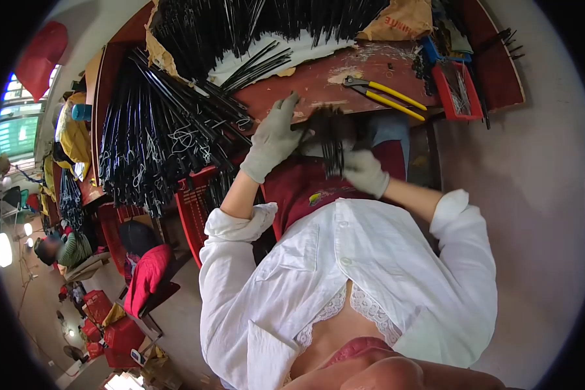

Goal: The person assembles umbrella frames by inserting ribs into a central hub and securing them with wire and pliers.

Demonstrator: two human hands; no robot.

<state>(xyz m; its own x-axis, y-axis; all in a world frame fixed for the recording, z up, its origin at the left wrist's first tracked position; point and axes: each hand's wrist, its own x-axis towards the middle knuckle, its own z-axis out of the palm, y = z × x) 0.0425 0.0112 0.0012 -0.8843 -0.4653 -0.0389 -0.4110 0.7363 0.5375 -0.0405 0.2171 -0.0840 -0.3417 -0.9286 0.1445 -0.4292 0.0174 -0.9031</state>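
A blurred dark bundle of thin black pieces (332,144) hangs over the lap, at the near edge of the red table (312,88). My left hand (273,138), in a pale glove, is at the bundle's left side, with its thumb side raised and fingertips partly hidden behind the dark pieces. On the other side my right hand (365,173), also gloved, is closed against the bundle's lower right part. Yellow-handled pliers (387,94) lie on the table beyond my right hand. Many black rods with white loops (169,123) are heaped at the left.
More black rods (240,26) lie on paper at the table's far side. A red tray (457,90) and a blue container (439,49) stand at the right. A red stool (195,208) is below the left heap. Another person (75,250) sits in the left background.
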